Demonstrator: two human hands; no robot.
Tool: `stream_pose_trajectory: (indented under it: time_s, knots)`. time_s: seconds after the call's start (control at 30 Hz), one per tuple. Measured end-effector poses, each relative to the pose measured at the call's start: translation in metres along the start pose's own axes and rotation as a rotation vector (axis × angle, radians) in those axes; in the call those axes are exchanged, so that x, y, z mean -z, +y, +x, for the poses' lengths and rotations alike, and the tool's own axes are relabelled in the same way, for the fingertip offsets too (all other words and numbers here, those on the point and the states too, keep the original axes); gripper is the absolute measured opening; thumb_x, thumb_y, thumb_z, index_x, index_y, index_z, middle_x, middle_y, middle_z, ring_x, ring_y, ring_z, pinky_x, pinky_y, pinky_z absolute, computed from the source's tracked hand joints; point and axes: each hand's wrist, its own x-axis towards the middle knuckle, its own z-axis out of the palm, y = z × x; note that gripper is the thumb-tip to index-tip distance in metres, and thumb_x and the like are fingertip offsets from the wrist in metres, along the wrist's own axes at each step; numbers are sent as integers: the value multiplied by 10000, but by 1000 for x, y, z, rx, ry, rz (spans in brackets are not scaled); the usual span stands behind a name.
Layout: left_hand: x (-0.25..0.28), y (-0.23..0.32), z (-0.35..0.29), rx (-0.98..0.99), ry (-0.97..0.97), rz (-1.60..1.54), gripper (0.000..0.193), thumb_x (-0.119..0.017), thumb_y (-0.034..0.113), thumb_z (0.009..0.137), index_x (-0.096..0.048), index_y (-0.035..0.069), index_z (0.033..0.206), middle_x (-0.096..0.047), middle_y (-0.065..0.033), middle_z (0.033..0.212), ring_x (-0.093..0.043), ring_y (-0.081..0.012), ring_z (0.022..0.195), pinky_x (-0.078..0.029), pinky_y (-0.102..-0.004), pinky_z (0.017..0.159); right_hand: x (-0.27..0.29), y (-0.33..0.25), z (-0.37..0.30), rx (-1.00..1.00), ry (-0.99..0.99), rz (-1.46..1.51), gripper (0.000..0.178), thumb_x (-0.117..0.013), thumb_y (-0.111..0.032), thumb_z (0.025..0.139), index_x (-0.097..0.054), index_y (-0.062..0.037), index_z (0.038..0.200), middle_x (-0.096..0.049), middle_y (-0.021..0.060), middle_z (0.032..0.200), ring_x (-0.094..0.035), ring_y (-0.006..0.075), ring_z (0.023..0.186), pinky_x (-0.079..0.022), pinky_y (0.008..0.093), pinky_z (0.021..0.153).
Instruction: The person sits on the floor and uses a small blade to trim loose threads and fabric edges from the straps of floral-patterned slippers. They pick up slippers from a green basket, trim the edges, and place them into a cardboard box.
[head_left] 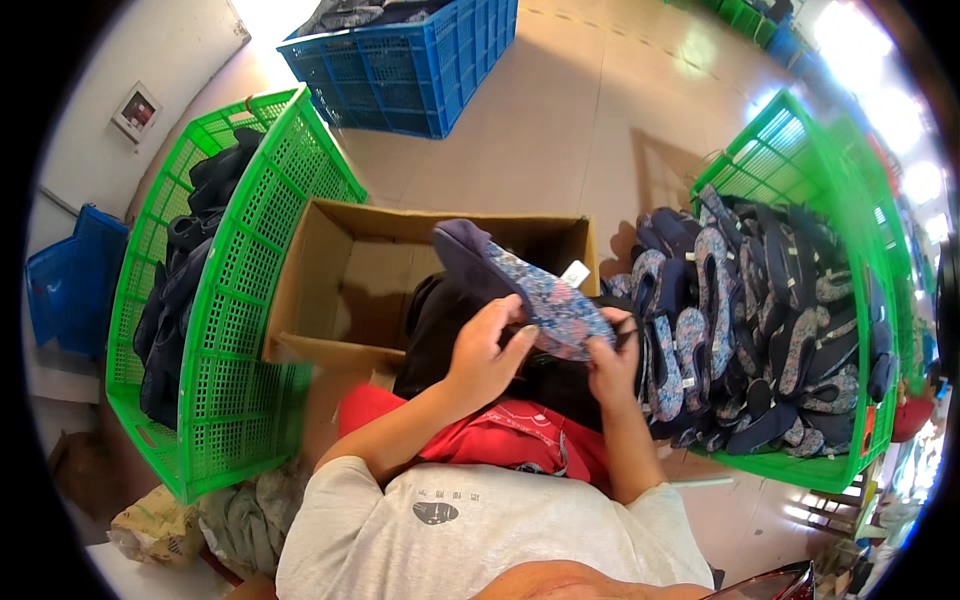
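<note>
Over the cardboard box, both my hands hold a soft fabric slipper (550, 300), dark navy at its far end and blue-and-pink floral along its length. A small white tag (575, 274) sticks up from its edge. My left hand (492, 348) pinches the near side around the middle, thumb and fingers closed. At the right end, my right hand (613, 362) grips the floral part between thumb and fingers. Below the slipper, the open cardboard box (285, 300) is partly hidden by my dark-clad legs and my hands.
To the right, a green crate (780, 150) is heaped with similar floral and navy slippers (715, 300). A green crate (235, 330) on the left holds dark slippers (175, 290). Ahead stands a blue crate (400, 75). Red cloth (480, 440) lies across my lap.
</note>
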Motion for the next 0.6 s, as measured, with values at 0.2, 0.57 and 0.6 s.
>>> stream_pose_trajectory:
  time_s: [0.2,0.57,0.6]
  knots:
    - [-70,-26,8,477,-9,-879,167,-537,148,1034,-551,-3,1104,-605,-20,997,-568,-78,918,-477,-249,836,7,-81,21,109,-19,-383,250,-730,-70,857,-622,3,1071,-652,21,968,-580,79,869,-474,241,801]
    - [8,-11,-33,1082,86,-916,298,-693,316,947,-521,79,1004,-582,-21,924,-602,-122,815,-512,-271,705,-37,-41,-15,-148,-414,-400,253,-795,-80,836,-677,2,1043,-668,11,915,-582,57,812,-499,236,716]
    - [18,-12,-39,1096,84,-890,270,-686,296,953,-528,86,1011,-609,-26,939,-628,-134,835,-532,-295,746,-44,-40,-17,-206,-464,-368,273,-793,-81,839,-674,6,1069,-670,17,928,-583,57,816,-500,236,721]
